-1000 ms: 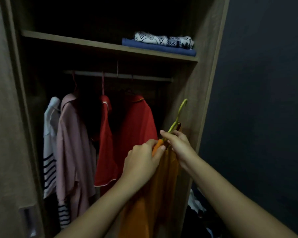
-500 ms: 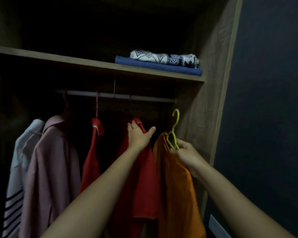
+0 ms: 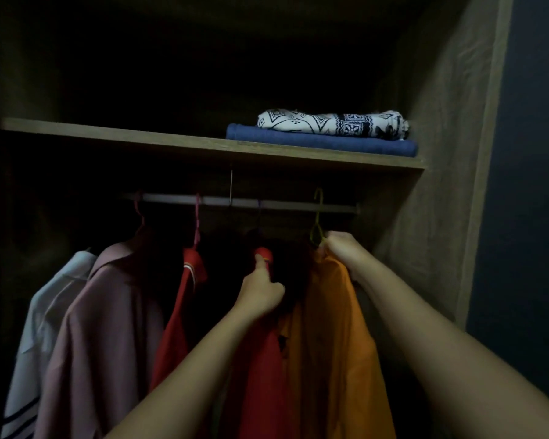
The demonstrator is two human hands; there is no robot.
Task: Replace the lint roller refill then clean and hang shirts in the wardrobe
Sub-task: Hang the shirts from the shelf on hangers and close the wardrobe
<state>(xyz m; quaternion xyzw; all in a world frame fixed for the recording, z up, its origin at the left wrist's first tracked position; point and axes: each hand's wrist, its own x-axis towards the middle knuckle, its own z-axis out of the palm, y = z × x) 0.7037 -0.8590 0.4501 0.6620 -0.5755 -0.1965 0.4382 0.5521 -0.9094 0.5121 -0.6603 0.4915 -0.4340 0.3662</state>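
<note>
An orange shirt (image 3: 333, 327) hangs on a yellow-green hanger (image 3: 317, 223) whose hook sits over the wardrobe rail (image 3: 267, 204) near its right end. My right hand (image 3: 343, 251) grips the hanger's neck at the shirt's collar. My left hand (image 3: 260, 293) is closed on the shoulder of the red shirt (image 3: 257, 369) just left of the orange one, thumb up against its collar. No lint roller is in view.
Further left on the rail hang another red shirt (image 3: 178, 312), a pink shirt (image 3: 102, 337) and a white striped shirt (image 3: 29, 343). A shelf (image 3: 140, 142) above holds folded blue and patterned cloths (image 3: 330, 128). The wardrobe side panel (image 3: 441, 185) stands close on the right.
The orange shirt on its hanger rose from chest height, and the hook now sits over the rail. My left hand left the orange shirt and took hold of the neighbouring red shirt.
</note>
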